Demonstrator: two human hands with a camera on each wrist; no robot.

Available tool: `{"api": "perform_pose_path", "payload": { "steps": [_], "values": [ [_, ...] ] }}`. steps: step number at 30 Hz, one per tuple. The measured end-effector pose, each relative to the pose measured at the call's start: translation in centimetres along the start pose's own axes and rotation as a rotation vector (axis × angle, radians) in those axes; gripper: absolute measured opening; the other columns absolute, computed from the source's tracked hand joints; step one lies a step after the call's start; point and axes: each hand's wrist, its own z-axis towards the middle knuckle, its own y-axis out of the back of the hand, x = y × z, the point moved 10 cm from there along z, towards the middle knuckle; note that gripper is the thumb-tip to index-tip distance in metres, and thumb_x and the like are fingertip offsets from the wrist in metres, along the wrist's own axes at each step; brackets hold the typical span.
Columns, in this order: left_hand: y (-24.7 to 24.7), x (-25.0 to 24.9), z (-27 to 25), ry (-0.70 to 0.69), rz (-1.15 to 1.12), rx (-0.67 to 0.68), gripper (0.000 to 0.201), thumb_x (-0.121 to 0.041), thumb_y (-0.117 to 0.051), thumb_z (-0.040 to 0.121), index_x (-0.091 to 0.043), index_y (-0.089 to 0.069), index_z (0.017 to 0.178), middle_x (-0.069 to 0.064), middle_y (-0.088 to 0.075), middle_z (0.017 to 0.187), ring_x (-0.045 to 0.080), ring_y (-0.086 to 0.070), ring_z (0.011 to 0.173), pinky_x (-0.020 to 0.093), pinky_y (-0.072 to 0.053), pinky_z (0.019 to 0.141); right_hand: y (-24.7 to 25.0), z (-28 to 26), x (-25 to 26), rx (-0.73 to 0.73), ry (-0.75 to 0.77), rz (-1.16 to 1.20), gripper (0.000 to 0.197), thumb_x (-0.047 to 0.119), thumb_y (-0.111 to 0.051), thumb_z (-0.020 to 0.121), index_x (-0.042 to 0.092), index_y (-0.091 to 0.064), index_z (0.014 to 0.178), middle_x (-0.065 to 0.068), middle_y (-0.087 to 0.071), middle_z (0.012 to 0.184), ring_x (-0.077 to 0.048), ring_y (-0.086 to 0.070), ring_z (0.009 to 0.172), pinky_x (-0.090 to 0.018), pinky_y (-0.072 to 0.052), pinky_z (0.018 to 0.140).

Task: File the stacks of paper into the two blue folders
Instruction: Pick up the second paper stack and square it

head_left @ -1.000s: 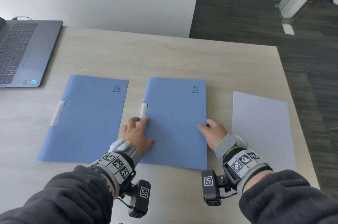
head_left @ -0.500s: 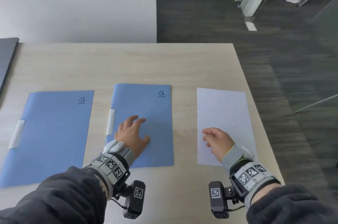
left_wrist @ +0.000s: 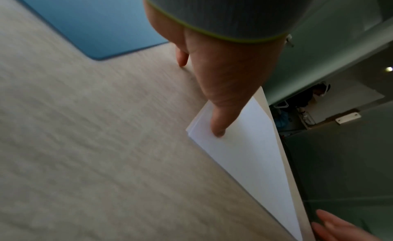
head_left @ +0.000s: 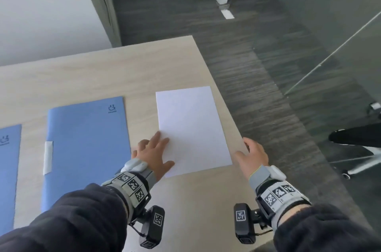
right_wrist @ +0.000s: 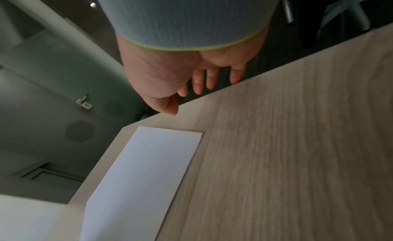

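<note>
My left hand (head_left: 153, 156) has left the blue folder (head_left: 86, 148), now flat on the paper stack (head_left: 192, 128); right hand (head_left: 252, 156) open, empty, ready to lift.

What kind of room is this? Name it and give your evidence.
Probably an office or meeting room: a wood-grain desk with blue folders and a paper stack, glass partitions beyond, and dark carpet.

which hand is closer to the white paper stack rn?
Left. The left hand lies on the white paper stack at its near left corner; the right hand is off its right side at the table edge, not touching.
</note>
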Motion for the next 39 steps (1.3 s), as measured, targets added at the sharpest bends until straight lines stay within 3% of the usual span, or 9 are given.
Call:
{"api": "perform_pose_path", "payload": {
  "steps": [4, 8, 13, 19, 26, 30, 33, 36, 39],
  "values": [
    [-1.1, -2.2, -0.1, -0.044, 0.076, 0.004, 0.078, -0.058, -0.054, 0.085, -0.041, -0.016, 0.151, -0.014, 0.004, 0.166, 0.024, -0.009, 0.148, 0.049, -0.025, 0.116, -1.0, 0.3, -3.2, 0.152, -0.129, 0.208, 0.068, 0.034, -0.059, 0.084, 0.025, -0.036, 0.147, -0.001, -0.042, 0.152, -0.025, -0.045, 0.135, -0.040, -0.038, 0.105],
    [-2.4, -5.4, -0.3, -0.145, 0.159, 0.026, 0.079, -0.062, -0.049, 0.084, -0.041, -0.013, 0.152, -0.014, 0.006, 0.166, 0.023, -0.004, 0.149, 0.049, -0.020, 0.118, -0.6, 0.9, -5.0, 0.186, -0.197, 0.276, 0.057, 0.029, -0.056, 0.089, 0.016, -0.045, 0.143, -0.005, -0.051, 0.145, -0.027, -0.051, 0.129, -0.031, -0.038, 0.095],
    [-4.2, -8.5, -1.0, -0.225, 0.189, 0.063, 0.078, -0.063, -0.048, 0.082, -0.042, -0.017, 0.150, -0.015, 0.004, 0.166, 0.022, -0.004, 0.149, 0.048, -0.021, 0.117, 0.5, 1.1, -6.9, 0.142, -0.202, 0.371, 0.016, 0.022, -0.058, 0.079, 0.023, -0.073, 0.086, -0.016, -0.074, 0.095, -0.040, -0.069, 0.091, -0.046, -0.056, 0.083],
    [-1.9, -7.9, -0.2, -0.168, -0.025, 0.041, 0.061, -0.048, -0.051, 0.089, -0.039, -0.034, 0.146, -0.020, -0.023, 0.161, 0.017, -0.019, 0.147, 0.046, -0.030, 0.115, 3.3, 0.3, -2.9, 0.044, 0.033, 0.281, 0.025, 0.010, -0.049, 0.088, 0.024, -0.063, 0.103, 0.003, -0.071, 0.094, -0.026, -0.065, 0.079, -0.032, -0.048, 0.066],
    [2.4, -1.6, 0.1, 0.191, -0.636, -0.092, 0.074, -0.039, -0.067, 0.086, -0.023, -0.031, 0.148, 0.002, -0.050, 0.147, 0.027, -0.051, 0.131, 0.048, -0.042, 0.108, 1.2, -1.5, 2.4, 0.190, 0.125, 0.484, 0.029, 0.008, -0.049, 0.087, 0.031, -0.066, 0.091, 0.001, -0.077, 0.090, -0.032, -0.072, 0.085, -0.049, -0.057, 0.079],
    [4.8, 2.1, -1.7, 0.232, -0.745, -0.099, 0.032, -0.043, -0.062, 0.082, -0.021, -0.061, 0.105, 0.010, -0.072, 0.105, 0.029, -0.068, 0.093, 0.053, -0.054, 0.092, -1.2, -3.5, 6.4, 0.344, 0.198, 0.540, 0.031, -0.006, -0.046, 0.088, 0.017, -0.064, 0.099, -0.009, -0.077, 0.093, -0.029, -0.072, 0.083, -0.042, -0.058, 0.071],
    [7.8, 4.8, -4.3, 0.216, -0.872, -0.199, 0.016, -0.036, -0.062, 0.082, -0.026, -0.067, 0.094, 0.006, -0.074, 0.097, 0.028, -0.067, 0.087, 0.050, -0.054, 0.092, -3.5, -5.4, 10.4, 0.460, 0.293, 0.485, 0.038, -0.007, -0.043, 0.082, 0.021, -0.062, 0.100, -0.007, -0.075, 0.094, -0.019, -0.069, 0.078, -0.031, -0.053, 0.066],
    [10.7, 7.4, -7.2, 0.166, -0.920, -0.315, 0.015, -0.025, -0.058, 0.095, -0.036, -0.069, 0.092, -0.009, -0.075, 0.094, 0.017, -0.067, 0.088, 0.035, -0.049, 0.087, -6.1, -7.1, 14.8, 0.527, 0.382, 0.431, 0.042, 0.003, -0.047, 0.070, 0.030, -0.064, 0.099, -0.009, -0.071, 0.091, -0.021, -0.062, 0.078, -0.036, -0.049, 0.072],
    [12.7, 10.5, -10.2, 0.172, -0.942, -0.424, 0.013, -0.035, -0.058, 0.092, -0.037, -0.071, 0.098, -0.012, -0.076, 0.098, 0.012, -0.068, 0.099, 0.032, -0.048, 0.089, -8.7, -8.4, 17.9, 0.526, 0.401, 0.382, 0.023, 0.016, -0.054, 0.067, 0.014, -0.067, 0.086, -0.004, -0.065, 0.078, -0.020, -0.058, 0.073, -0.034, -0.048, 0.072]
  ]
}}
